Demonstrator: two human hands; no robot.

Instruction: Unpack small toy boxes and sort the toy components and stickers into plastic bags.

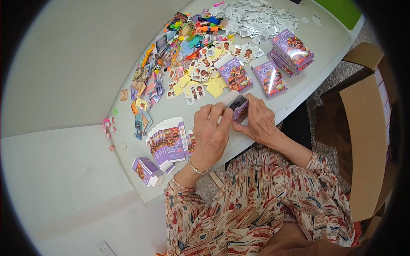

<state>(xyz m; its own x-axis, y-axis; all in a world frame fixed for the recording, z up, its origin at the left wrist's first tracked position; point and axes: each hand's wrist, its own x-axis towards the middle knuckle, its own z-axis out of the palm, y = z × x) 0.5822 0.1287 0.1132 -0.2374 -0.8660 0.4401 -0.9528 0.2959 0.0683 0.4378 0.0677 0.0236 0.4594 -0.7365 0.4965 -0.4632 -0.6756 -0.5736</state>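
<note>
Between my hands, near the table's front edge, is a small purple carton (241, 112) with its end facing up; something dark shows at that end. My right hand (261, 122) is closed round the carton's right side. From the left, my left hand (212, 133) pinches at its upper end, thumb and fingers by a pale flap (230, 96). Just beyond lie two printed purple cartons, one with its flap up (235, 73) and one closed (270, 79). A fanned stack of flat purple cartons (166, 143) lies left of my left hand, beside an opened-out carton (146, 171).
Small colourful toys (192, 38) are heaped at the far left, near picture stickers and yellow cards (200, 72). Small white packets (256, 19) pile up at the back. Filled-looking cartons (292, 51) are stacked at right. A large cardboard box (363, 149) stands open right of the table (318, 45).
</note>
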